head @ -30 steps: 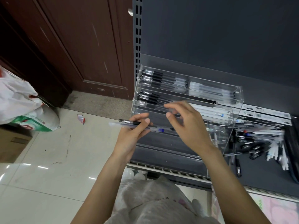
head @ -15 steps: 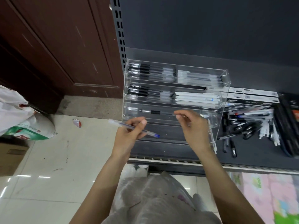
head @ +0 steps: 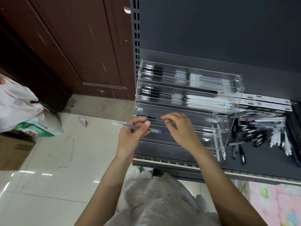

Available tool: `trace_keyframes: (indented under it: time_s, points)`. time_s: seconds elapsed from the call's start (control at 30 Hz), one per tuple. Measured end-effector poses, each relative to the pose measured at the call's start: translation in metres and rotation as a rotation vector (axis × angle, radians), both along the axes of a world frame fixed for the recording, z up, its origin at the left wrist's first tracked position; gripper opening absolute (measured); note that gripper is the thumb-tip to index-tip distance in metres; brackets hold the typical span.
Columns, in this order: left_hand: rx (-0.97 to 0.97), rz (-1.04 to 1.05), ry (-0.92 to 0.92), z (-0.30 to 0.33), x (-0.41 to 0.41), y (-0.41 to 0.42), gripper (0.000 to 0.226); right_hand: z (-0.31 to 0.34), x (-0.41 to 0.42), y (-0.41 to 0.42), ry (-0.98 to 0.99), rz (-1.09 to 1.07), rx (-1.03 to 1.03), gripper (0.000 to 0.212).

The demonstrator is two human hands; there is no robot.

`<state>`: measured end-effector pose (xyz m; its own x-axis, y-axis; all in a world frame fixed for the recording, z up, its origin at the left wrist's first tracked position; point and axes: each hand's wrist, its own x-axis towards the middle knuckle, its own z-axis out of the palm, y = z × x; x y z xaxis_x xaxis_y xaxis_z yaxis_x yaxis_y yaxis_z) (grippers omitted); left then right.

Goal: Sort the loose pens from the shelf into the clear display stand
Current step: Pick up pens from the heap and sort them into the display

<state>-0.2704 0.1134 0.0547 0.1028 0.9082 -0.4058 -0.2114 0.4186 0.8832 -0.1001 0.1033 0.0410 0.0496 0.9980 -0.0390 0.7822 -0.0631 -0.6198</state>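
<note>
Here, the left hand [head: 130, 136] pinches a blue pen [head: 138, 127] in front of the stand [head: 234, 88] on the shelf [head: 260, 162]; the right hand [head: 180, 129], fingers loosely curled, holds nothing at the third tier. Upper tiers hold black and white pens; loose pens [head: 260, 132] lie to the right.

Dark wooden door [head: 68, 46], glossy pale floor tiles [head: 48, 168] — possibly a cardboard box [head: 14, 150] far left.

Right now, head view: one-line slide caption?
Left hand holds a blue-capped pen before the clear display stand; right hand reaches its third tier.
</note>
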Motion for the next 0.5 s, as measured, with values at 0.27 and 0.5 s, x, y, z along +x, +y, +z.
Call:
trace_keyframes:
  time_s: [0.27,0.5]
  points:
    - [0.029,-0.107,-0.039,0.0,0.017,0.003,0.014,0.016,-0.014,-0.043,0.159,-0.071,0.151,0.015]
    - [0.935,-0.554,0.937,-0.021,0.019,0.024,0.043,0.019,0.031,-0.066,0.247,-0.358,0.201,0.01]
